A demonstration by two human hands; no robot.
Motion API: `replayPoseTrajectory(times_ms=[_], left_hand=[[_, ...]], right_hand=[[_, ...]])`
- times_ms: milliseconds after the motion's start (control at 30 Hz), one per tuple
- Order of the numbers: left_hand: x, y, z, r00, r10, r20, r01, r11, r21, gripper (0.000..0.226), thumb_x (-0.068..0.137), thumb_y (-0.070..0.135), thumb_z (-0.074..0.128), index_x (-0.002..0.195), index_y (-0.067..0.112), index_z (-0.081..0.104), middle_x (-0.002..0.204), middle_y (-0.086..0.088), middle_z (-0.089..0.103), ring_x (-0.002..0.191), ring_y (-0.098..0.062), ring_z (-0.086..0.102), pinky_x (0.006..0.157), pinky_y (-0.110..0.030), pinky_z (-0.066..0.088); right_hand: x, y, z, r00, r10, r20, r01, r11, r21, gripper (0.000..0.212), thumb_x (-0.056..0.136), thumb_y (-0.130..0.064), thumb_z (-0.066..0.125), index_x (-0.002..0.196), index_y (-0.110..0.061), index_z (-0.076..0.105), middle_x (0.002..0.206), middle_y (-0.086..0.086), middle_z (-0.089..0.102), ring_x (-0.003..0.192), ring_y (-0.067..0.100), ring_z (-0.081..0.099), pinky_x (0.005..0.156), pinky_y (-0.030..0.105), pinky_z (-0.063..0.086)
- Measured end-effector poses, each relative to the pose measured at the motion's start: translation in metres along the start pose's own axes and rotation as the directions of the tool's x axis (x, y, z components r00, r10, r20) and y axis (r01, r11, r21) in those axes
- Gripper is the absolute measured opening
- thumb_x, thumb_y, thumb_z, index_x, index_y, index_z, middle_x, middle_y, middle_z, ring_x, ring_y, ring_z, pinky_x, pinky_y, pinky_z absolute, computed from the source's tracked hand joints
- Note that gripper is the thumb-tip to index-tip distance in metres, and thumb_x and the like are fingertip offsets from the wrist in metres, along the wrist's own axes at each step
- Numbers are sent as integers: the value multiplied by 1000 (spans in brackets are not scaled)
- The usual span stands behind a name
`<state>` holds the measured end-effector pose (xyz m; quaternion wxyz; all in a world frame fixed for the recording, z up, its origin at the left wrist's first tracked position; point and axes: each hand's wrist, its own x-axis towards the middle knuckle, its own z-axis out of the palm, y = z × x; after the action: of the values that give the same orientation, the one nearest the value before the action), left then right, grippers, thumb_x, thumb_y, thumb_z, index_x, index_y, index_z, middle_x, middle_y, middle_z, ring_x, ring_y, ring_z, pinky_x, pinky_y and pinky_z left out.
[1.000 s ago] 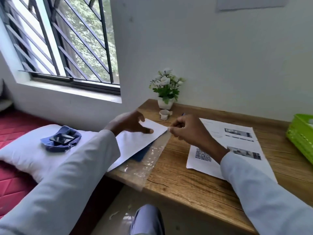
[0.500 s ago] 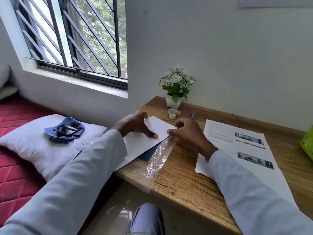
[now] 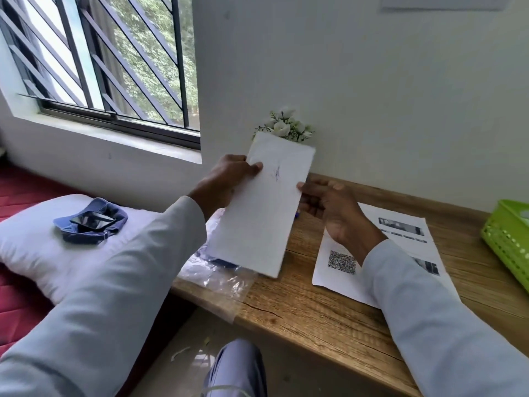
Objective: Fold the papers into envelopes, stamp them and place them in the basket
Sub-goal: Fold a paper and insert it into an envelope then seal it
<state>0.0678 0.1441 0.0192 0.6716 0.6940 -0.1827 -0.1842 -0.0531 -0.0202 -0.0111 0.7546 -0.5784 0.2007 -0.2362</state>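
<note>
Folded white paper [image 3: 262, 207] is raised, tilted, above the wooden surface [image 3: 329, 308]; the left hand [image 3: 226, 179] grips its left edge, thumb on front. The right hand [image 3: 333, 207] touches its right edge, fingers loosely curled. Printed sheets [image 3: 406, 233] lie beside. A green basket [image 3: 506, 239] sits far right, its contents unclear.

A single head-worn view looks forward and down, close over the wooden surface [image 3: 329, 316], the window [image 3: 108, 61] up-left of it.

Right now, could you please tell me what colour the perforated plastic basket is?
Lime green; the perforated plastic basket shows at the head view's right edge.
</note>
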Motion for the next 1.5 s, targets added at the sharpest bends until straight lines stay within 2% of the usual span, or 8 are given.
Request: replayPoseTrajectory(times_ms=[233,433,767,933,1100,1233,1367,1500], left_hand=[[22,-7,36,995,-83,-60,78,994,-79,21,90,5,63,71,8,55,82,-12,58,80,-26,59,87,-45,51],[17,-3,43,999,26,-39,-7,908,419,17,97,11,56,113,14,61,101,-7,56,86,-23,59,70,-20,48],[30,-39,16,1000,-3,-27,19,776,630,32,81,25,77,100,1,68,106,-22,67,81,-29,60,70,-33,49],[13,-21,48,895,443,55,-242,378,894,40,83,37,73,113,11,64,111,-12,67,95,-32,61,69,-34,47],[-11,-11,116,916,185,356,-397,542,741,35,86,34,70,76,1,68,69,-8,66,57,-17,54,53,-25,40],[-19,-23,149,908,90,409,-408,416,813,34,87,40,68,99,8,68,104,-11,71,91,-24,64,74,-32,49],[-13,-25,163,932,75,356,-323,619,716,37,85,34,72,68,7,54,75,-9,63,65,-22,58,85,-34,48],[-11,-27,169,965,-82,247,-58,857,512,41,87,19,71,65,13,38,59,-2,41,46,-13,38,53,-12,35]], right_hand=[[-26,3,-24,988,87,127,-58,974,-220,30,82,-5,76,110,1,68,103,14,75,90,26,73,74,33,62],[-43,-6,-43,979,102,175,-11,888,-459,16,82,-7,77,95,-2,70,84,12,75,67,15,70,62,25,59],[-36,-43,-168,947,-237,-215,7,686,-728,8,79,0,77,77,-1,69,77,20,72,67,25,66,72,39,60],[-39,-42,-208,899,-330,-289,-117,456,-883,21,77,-13,81,77,4,67,72,18,71,64,27,65,67,35,52],[-44,-42,-220,901,-289,-324,-244,279,-929,31,75,-33,83,73,-8,65,77,9,71,71,24,66,66,34,53],[-45,-37,-214,908,-270,-320,-230,315,-921,33,75,-34,83,75,-4,68,73,10,72,69,26,70,74,43,58],[-46,-34,-205,919,-235,-315,-191,433,-881,35,74,-28,85,76,2,69,71,11,72,69,28,72,72,42,58],[-49,-32,-202,917,-267,-295,-157,438,-885,32,72,-22,86,70,2,65,67,11,71,68,29,71,69,43,58]])
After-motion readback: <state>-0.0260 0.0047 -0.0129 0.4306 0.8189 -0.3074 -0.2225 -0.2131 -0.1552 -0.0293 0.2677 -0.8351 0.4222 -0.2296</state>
